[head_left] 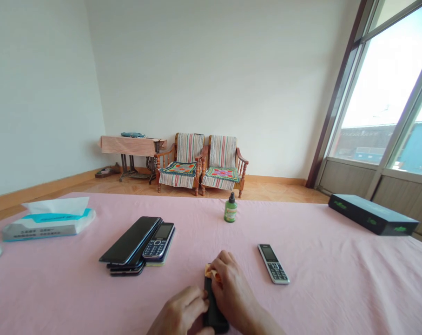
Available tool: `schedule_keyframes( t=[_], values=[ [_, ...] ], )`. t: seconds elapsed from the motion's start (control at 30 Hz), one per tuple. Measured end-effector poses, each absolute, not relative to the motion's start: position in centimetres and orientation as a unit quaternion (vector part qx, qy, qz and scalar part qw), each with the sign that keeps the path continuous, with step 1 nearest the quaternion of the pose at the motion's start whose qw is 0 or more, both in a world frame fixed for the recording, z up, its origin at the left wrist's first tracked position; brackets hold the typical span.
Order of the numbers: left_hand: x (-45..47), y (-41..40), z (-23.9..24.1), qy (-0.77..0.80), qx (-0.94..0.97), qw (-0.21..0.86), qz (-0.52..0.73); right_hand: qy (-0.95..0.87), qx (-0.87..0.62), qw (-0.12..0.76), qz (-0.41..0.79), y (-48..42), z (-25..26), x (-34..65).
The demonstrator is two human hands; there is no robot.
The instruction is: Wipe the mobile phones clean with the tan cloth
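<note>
On pink cloth (319,279), left hand (183,311) steadying phone (214,316)

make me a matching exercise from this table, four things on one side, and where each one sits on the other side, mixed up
Things
1. small green spray bottle
2. white tissue pack with blue band
3. long dark flat box
4. stack of dark phones

Places
A. far right edge of the pink tablecloth
B. far left of the cloth
C. centre, at the far edge
D. left of centre, between tissues and hands

Pairs: 1-C, 2-B, 3-A, 4-D
</note>
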State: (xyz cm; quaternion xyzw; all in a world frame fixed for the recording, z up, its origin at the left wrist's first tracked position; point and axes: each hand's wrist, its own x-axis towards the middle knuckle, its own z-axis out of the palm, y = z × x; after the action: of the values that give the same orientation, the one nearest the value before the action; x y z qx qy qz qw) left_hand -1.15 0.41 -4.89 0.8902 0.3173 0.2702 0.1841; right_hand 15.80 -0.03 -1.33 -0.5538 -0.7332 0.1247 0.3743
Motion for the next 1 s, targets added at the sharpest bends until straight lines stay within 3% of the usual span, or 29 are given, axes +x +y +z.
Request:
schedule_keyframes(
  t=[1.0],
  values=[
    [-0.9, -0.4, -2.4, 0.365, 0.884, 0.224, 0.189, -0.729, -0.551, 0.367, 0.172, -0.9, -0.8, 15.9]
  ],
)
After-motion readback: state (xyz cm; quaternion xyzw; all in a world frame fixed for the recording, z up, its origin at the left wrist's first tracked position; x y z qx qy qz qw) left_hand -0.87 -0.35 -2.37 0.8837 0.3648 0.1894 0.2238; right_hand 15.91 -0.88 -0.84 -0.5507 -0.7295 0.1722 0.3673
